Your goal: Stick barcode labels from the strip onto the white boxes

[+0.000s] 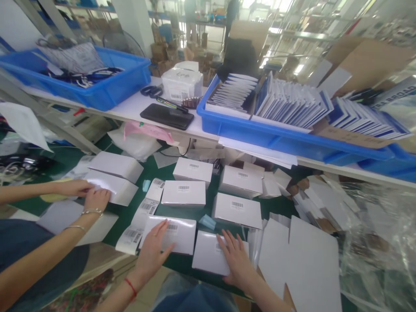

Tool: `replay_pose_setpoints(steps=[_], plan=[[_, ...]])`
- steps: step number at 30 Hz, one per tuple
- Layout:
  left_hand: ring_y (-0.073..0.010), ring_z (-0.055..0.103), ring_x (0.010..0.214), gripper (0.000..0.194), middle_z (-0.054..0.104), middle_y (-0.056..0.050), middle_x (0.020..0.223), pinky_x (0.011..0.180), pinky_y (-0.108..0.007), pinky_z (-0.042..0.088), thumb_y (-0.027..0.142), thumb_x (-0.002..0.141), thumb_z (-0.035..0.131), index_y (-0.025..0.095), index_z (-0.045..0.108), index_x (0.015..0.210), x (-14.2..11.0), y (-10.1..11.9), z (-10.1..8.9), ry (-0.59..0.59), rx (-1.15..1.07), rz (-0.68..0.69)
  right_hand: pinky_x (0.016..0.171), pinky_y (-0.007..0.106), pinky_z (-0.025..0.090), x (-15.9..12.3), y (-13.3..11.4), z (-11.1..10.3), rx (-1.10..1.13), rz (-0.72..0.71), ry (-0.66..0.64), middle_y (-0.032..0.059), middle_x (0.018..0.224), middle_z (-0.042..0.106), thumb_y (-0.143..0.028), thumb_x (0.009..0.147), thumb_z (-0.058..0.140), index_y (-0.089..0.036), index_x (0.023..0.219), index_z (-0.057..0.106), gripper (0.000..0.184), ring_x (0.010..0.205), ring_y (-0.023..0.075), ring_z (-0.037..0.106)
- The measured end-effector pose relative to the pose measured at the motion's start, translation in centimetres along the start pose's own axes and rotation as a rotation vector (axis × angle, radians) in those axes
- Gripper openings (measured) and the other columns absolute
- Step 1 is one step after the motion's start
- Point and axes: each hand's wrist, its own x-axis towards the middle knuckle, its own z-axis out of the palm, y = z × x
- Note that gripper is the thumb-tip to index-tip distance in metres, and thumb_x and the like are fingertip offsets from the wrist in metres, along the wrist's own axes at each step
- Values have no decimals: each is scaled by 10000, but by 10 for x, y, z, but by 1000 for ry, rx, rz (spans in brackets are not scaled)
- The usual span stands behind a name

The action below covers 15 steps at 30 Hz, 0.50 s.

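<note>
My left hand [153, 252] lies flat, fingers spread, on a white labelled box [180, 234] at the near edge of the green surface. My right hand [236, 259] rests open on a second white box [205, 256] just to the right. Beyond them stand several more white boxes with barcode labels [183, 193], [237, 209]. A strip of barcode labels [143, 214] lies left of my left hand.
A co-worker's two hands [86, 193] press on a white box [118, 189] at the left. Flat white cardboard blanks [305, 255] lie at the right beside clear plastic film [380, 242]. A raised white shelf [130, 108] carries blue bins [276, 136], a black phone [167, 116] and scissors.
</note>
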Motion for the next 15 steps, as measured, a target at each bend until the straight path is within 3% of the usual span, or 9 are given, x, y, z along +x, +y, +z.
replay_pose_setpoints(steps=[3, 5, 7, 9, 11, 15], plan=[[-353, 497, 1317, 630, 538, -210, 1397, 1089, -562, 442, 542, 933, 482, 115, 465, 1396, -2, 19, 3, 319, 30, -374, 1180, 608, 190, 3, -5, 4, -5, 1, 46, 190, 1572, 375, -184, 450, 774, -235, 1574, 180, 1272, 1401, 425, 353], [-400, 435, 1364, 646, 484, -239, 1453, 1082, -621, 411, 549, 942, 460, 105, 466, 1412, 11, 39, 9, 376, 105, -503, 1143, 610, 256, 0, -5, 14, 6, 6, 115, 196, 1509, 451, -188, 457, 743, -236, 1566, 218, 1228, 1339, 439, 418], [-406, 316, 1450, 592, 411, -216, 1538, 1135, -665, 303, 481, 963, 455, 139, 454, 1447, 32, 64, 21, 257, 129, -460, 1099, 615, 314, -6, -4, 33, 13, 15, 223, 211, 1457, 495, -196, 479, 726, -229, 1560, 239, 1187, 1285, 449, 464], [-386, 295, 1463, 476, 485, -167, 1495, 1167, -675, 215, 417, 981, 435, 196, 539, 1389, 52, 86, 37, 122, 58, -405, 1045, 624, 365, -11, -1, 55, 12, 15, 333, 223, 1403, 534, -193, 527, 718, -223, 1563, 238, 1142, 1237, 454, 501], [-370, 415, 1375, 394, 657, -147, 1241, 1181, -689, 145, 396, 996, 396, 179, 702, 1118, 64, 98, 53, 52, 2, -366, 979, 634, 415, -11, 4, 75, -2, 27, 391, 213, 1368, 568, -183, 630, 689, -251, 1556, 280, 1015, 1189, 458, 546], [-273, 536, 1238, 358, 707, -85, 1001, 1229, -586, 158, 400, 982, 450, 186, 727, 911, 62, 98, 64, 19, -35, -262, 892, 610, 495, -3, 10, 94, 25, 104, 425, 208, 1329, 619, -151, 883, 461, -270, 1462, 486, 592, 1120, 442, 630]])
